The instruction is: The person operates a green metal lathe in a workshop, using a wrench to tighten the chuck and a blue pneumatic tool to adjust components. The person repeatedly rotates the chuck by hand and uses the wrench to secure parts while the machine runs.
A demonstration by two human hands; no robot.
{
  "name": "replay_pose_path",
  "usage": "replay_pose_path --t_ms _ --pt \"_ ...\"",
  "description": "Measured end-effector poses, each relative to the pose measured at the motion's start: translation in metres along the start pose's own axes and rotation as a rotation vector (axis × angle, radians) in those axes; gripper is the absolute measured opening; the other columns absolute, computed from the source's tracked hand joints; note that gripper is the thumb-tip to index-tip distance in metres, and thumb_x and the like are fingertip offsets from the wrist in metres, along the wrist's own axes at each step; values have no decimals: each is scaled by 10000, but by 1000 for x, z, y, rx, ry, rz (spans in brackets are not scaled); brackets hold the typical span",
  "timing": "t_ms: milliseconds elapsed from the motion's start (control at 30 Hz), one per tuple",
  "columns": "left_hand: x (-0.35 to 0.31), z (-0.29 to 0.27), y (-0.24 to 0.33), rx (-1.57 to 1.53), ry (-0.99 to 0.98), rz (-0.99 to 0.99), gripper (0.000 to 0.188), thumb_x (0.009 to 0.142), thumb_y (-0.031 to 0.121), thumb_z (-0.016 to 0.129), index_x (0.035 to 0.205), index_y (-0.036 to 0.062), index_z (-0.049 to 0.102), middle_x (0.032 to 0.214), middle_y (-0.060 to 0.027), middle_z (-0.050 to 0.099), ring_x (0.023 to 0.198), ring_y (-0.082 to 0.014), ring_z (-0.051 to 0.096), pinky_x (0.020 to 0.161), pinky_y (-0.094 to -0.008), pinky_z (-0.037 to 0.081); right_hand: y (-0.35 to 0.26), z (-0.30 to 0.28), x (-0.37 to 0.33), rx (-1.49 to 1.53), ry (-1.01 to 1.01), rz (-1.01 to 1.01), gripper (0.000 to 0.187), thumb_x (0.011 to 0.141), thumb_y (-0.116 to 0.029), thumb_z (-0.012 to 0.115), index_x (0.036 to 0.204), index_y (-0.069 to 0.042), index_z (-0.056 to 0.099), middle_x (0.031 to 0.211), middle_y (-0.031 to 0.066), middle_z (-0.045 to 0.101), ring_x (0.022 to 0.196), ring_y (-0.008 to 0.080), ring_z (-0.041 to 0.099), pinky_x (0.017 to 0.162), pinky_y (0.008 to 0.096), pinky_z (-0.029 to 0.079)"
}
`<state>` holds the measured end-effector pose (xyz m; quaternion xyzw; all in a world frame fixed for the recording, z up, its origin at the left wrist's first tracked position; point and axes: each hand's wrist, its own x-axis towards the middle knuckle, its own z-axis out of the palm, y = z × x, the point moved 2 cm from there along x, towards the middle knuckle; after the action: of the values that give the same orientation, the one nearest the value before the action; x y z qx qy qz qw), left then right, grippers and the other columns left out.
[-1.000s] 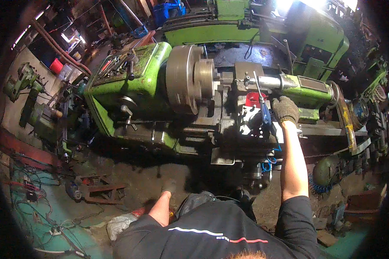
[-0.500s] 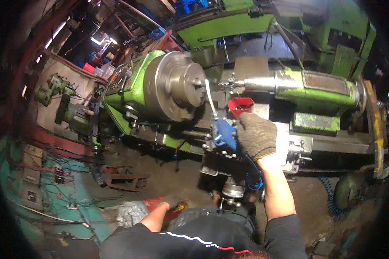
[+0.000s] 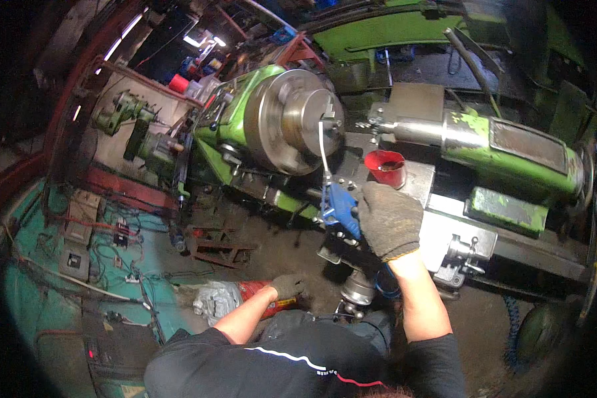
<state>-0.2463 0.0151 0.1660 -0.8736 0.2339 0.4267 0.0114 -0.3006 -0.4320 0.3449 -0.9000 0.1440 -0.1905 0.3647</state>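
My right hand, in a grey-brown work glove, is closed around a blue air blow gun. Its long, pale, thin nozzle points up and away from me, its tip in front of the face of the lathe chuck. Just beyond my knuckles a red cup stands on the lathe carriage, with dark contents. Facing the chuck is a drill bit in the tailstock. My gloved left hand hangs low by my waist, fingers loosely extended and dim, beside a red bag.
The green headstock rises at the left of the lathe. Handles and knobs stick out right of my right wrist. Below the carriage is a round handwheel dial. Cables and boxes lie on the green floor at left.
My view has shifted, so the lathe sits further right and tilted. Relative to the machine, my right hand and the blow gun moved left, away from the cup; the nozzle now overlaps the chuck's face.
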Motion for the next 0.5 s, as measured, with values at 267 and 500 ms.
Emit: replay_pose_path --t_ms 267,500 --pt "12 19 -77 -45 75 41 453 1042 413 534 1340 114 697 1340 -223 710 1225 -453 672 1025 -494 529 -18 6 -1 -77 108 114 201 1004 -314 657 979 -130 735 924 154 750 868 390 750 775 524 576" --pt "49 69 -220 -222 -207 -154 528 1005 460 655 1392 105 707 1428 -158 698 1237 -326 689 1069 -415 509 -24 20 -4 -185 210 252 250 1005 -315 693 1116 -111 782 1071 193 762 992 406 743 870 485 575"
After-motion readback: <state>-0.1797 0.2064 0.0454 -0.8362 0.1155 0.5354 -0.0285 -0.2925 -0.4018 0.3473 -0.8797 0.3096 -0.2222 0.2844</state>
